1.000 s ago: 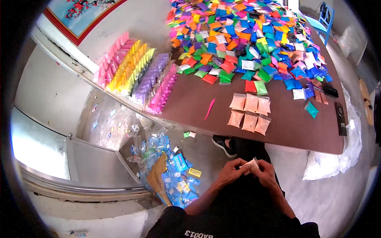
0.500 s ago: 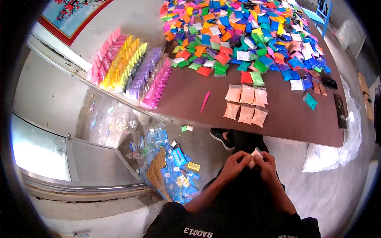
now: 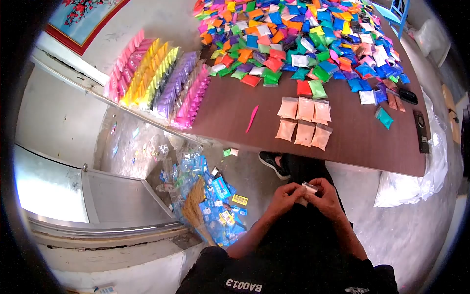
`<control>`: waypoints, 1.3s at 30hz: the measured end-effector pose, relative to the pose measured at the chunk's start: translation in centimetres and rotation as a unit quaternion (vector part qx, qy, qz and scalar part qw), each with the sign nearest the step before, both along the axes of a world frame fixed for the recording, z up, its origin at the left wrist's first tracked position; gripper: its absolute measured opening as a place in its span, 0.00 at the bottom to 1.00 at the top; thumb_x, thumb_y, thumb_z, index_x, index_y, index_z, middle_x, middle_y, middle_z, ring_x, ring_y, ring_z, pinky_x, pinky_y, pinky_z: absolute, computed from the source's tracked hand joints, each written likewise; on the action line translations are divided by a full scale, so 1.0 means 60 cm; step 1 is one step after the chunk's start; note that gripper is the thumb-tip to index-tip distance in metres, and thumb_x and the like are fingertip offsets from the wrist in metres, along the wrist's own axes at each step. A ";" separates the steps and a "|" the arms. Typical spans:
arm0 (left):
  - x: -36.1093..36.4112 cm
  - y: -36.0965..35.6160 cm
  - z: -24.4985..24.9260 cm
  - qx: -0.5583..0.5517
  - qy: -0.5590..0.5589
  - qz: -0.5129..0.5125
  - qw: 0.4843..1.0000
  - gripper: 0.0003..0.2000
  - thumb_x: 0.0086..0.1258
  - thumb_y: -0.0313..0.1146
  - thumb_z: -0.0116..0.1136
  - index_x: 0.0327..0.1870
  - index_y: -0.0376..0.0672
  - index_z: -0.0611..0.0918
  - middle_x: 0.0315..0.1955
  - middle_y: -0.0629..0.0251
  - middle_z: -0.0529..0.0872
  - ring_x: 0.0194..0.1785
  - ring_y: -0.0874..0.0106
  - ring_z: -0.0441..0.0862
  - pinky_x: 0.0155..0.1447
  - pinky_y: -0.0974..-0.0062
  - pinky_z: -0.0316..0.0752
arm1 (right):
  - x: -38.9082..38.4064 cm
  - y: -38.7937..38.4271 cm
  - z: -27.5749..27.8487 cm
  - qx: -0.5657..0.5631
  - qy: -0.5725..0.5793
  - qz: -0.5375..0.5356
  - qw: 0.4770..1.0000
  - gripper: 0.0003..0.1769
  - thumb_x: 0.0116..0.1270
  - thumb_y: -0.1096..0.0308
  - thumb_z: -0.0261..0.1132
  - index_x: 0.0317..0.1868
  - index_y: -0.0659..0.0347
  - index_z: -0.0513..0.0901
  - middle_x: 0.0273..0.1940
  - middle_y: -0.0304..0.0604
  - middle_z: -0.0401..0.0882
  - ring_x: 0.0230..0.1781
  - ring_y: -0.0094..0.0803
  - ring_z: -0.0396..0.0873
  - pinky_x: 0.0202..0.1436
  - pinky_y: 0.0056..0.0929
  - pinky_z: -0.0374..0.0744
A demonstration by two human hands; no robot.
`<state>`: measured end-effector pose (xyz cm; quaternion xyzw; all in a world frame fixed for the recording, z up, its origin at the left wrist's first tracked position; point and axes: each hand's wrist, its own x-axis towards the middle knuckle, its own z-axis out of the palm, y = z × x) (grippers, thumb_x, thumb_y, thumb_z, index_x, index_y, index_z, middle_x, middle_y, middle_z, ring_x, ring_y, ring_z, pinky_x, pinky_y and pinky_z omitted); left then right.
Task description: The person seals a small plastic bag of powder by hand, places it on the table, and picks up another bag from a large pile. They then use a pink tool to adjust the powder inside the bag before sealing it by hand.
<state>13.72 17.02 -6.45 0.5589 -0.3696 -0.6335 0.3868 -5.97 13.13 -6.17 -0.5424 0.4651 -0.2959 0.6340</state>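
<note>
Over my lap, below the table edge, both hands pinch one small clear packet (image 3: 308, 188) with pale peach contents. My left hand (image 3: 288, 198) has its fingers closed on the packet's left side. The fingers of my right hand (image 3: 325, 197) are closed on its right side and upper edge, and they hide much of it. On the brown table (image 3: 225, 105) just ahead, several peach packets (image 3: 304, 132) lie in two rows. A pink plastic knife-like tool (image 3: 252, 119) rests to their left.
A large heap of coloured packets (image 3: 279, 39) covers the far table. Rows of purple packets (image 3: 176, 81) and other colours line its left side. A black phone-like object (image 3: 420, 131) lies at the right edge. A broom (image 3: 195, 206) and wrappers (image 3: 215, 220) are on the floor.
My hands have shifted slightly left and up with the packet. Its whitish upper edge now lies flatter between my fingers. The things on the table appear a little higher as the view shifted.
</note>
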 end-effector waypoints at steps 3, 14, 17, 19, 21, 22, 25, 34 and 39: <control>-0.002 -0.002 -0.010 -0.042 -0.019 0.010 0.999 0.12 0.84 0.38 0.62 0.46 0.37 0.88 0.36 0.71 0.87 0.42 0.80 0.82 0.46 0.77 0.78 | 0.002 0.002 0.003 0.018 -0.006 0.001 1.000 0.22 0.71 0.61 0.76 0.57 0.66 0.82 0.47 0.43 0.86 0.46 0.28 0.84 0.51 0.31 0.84; -0.030 -0.013 0.018 -0.055 -0.057 0.034 0.996 0.11 0.83 0.38 0.63 0.46 0.39 0.88 0.35 0.71 0.87 0.41 0.81 0.81 0.45 0.77 0.77 | -0.005 0.008 -0.016 0.090 -0.131 -0.070 0.985 0.13 0.75 0.64 0.72 0.51 0.64 0.85 0.41 0.38 0.87 0.39 0.23 0.83 0.45 0.27 0.83; -0.024 -0.011 0.016 -0.049 -0.059 0.029 0.997 0.11 0.83 0.38 0.63 0.48 0.38 0.87 0.36 0.69 0.88 0.41 0.79 0.82 0.46 0.77 0.77 | -0.004 0.004 -0.014 0.091 -0.090 -0.070 0.989 0.14 0.75 0.62 0.72 0.51 0.64 0.86 0.41 0.38 0.88 0.40 0.24 0.84 0.45 0.27 0.83; -0.019 -0.007 0.004 -0.043 -0.072 0.010 0.996 0.12 0.83 0.39 0.64 0.50 0.38 0.87 0.37 0.67 0.88 0.41 0.78 0.82 0.47 0.77 0.78 | -0.005 0.005 -0.017 0.050 -0.036 -0.041 0.997 0.15 0.74 0.61 0.73 0.51 0.64 0.86 0.43 0.40 0.89 0.42 0.24 0.84 0.46 0.27 0.83; -0.018 -0.005 -0.003 -0.056 -0.053 0.022 0.997 0.10 0.82 0.37 0.64 0.48 0.37 0.86 0.37 0.68 0.88 0.40 0.79 0.82 0.46 0.77 0.78 | -0.004 0.003 -0.012 0.042 -0.032 -0.031 0.998 0.15 0.74 0.61 0.73 0.51 0.64 0.87 0.43 0.40 0.89 0.42 0.23 0.84 0.47 0.27 0.83; -0.019 -0.003 -0.002 -0.053 -0.052 0.020 0.997 0.10 0.82 0.37 0.64 0.48 0.37 0.86 0.37 0.68 0.88 0.40 0.79 0.82 0.46 0.77 0.78 | -0.004 0.002 -0.007 0.032 -0.029 -0.019 0.999 0.15 0.75 0.61 0.73 0.51 0.64 0.87 0.43 0.40 0.89 0.43 0.23 0.84 0.47 0.26 0.83; -0.021 -0.006 0.010 -0.028 -0.019 0.054 0.998 0.09 0.81 0.35 0.65 0.45 0.37 0.85 0.36 0.70 0.87 0.40 0.80 0.81 0.45 0.77 0.77 | 0.000 -0.001 0.012 0.075 -0.027 -0.024 0.997 0.13 0.76 0.63 0.71 0.51 0.65 0.87 0.42 0.39 0.88 0.42 0.23 0.83 0.47 0.26 0.82; -0.024 -0.008 0.014 -0.059 -0.090 0.043 0.993 0.09 0.80 0.35 0.66 0.46 0.38 0.86 0.36 0.69 0.87 0.40 0.79 0.81 0.46 0.76 0.78 | -0.001 0.007 -0.014 0.055 -0.049 -0.063 0.995 0.11 0.77 0.66 0.69 0.50 0.66 0.87 0.41 0.39 0.87 0.40 0.22 0.83 0.46 0.27 0.82; -0.029 0.002 0.005 -0.021 -0.080 0.009 0.997 0.12 0.80 0.37 0.67 0.52 0.37 0.87 0.41 0.65 0.90 0.44 0.77 0.85 0.49 0.76 0.80 | 0.003 0.005 -0.015 0.049 -0.031 -0.087 0.994 0.11 0.77 0.66 0.70 0.50 0.66 0.87 0.40 0.38 0.87 0.39 0.21 0.83 0.44 0.26 0.82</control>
